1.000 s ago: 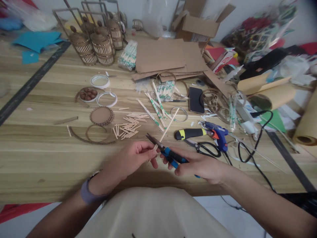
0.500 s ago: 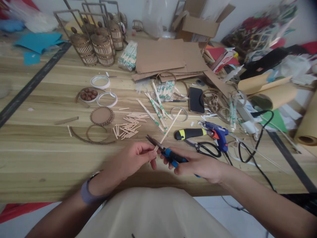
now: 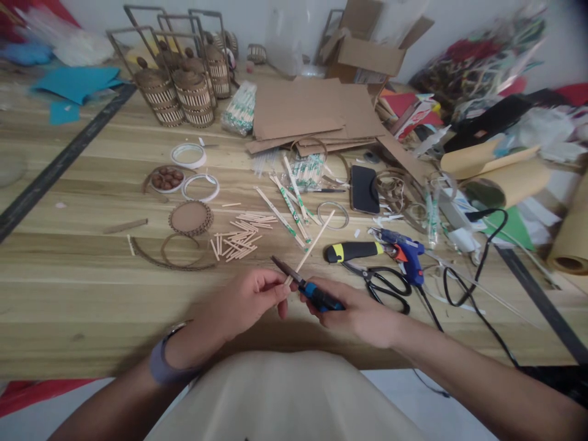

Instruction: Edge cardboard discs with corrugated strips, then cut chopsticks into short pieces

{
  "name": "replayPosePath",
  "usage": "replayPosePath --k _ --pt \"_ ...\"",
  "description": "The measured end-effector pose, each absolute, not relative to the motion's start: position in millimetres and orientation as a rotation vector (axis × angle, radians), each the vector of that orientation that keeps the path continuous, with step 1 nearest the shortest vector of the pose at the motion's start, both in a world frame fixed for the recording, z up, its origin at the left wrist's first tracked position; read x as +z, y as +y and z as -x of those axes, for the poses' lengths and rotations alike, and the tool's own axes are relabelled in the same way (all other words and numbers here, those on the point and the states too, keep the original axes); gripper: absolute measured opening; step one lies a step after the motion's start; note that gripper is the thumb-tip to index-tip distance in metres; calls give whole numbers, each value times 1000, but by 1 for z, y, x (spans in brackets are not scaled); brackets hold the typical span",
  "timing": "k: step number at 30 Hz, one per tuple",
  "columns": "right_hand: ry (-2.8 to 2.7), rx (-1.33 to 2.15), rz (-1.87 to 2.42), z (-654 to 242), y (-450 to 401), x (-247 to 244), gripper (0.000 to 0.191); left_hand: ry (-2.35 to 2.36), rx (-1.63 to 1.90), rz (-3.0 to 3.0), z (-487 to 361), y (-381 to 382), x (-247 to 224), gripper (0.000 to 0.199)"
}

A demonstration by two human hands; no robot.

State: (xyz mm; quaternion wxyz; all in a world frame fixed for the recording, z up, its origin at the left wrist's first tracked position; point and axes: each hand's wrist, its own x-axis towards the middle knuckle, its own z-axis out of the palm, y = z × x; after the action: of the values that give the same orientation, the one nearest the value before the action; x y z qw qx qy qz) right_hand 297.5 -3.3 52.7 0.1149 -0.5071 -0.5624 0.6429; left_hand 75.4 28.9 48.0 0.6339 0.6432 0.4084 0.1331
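Note:
Between the fingertips and thumb of my left hand (image 3: 260,300) is a thin wooden chopstick (image 3: 316,239), slanting up and away to the right. My right hand (image 3: 351,309) is wrapped round snips (image 3: 321,298) with blue-and-black handles. Their dark blades cross the chopstick just beyond my left fingertips, and appear closed together on it. Ahead of my left hand lies a loose pile of short cut sticks (image 3: 242,236). Several chopsticks in green-printed paper wrappers (image 3: 289,208) lie beyond the blades.
At right are a yellow-and-black handled tool (image 3: 353,250), black scissors (image 3: 386,285), a blue glue gun (image 3: 404,251) with a cord, and a phone (image 3: 364,188). Tape rolls (image 3: 188,155) and a round cardboard piece (image 3: 189,217) lie left. Cardboard sheets (image 3: 298,107) and stick-covered lanterns (image 3: 195,98) stand behind.
The snips' blades have closed across the chopstick, and their handles have come together in my right hand. My left hand keeps its pinch. The view has shifted slightly.

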Motion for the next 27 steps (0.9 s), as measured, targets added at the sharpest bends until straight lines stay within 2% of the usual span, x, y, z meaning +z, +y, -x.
replayPosePath --k 9,19,27 --pt "-1155 2236 1367 -298 -1 65 42 890 327 -1468 -75 29 54 41" --pt "-1220 2208 1419 -297 0 70 39 928 325 -1428 -76 27 54 44" --pt "-1161 2226 1383 -299 -4 67 51 883 347 -1330 -77 27 51 43"
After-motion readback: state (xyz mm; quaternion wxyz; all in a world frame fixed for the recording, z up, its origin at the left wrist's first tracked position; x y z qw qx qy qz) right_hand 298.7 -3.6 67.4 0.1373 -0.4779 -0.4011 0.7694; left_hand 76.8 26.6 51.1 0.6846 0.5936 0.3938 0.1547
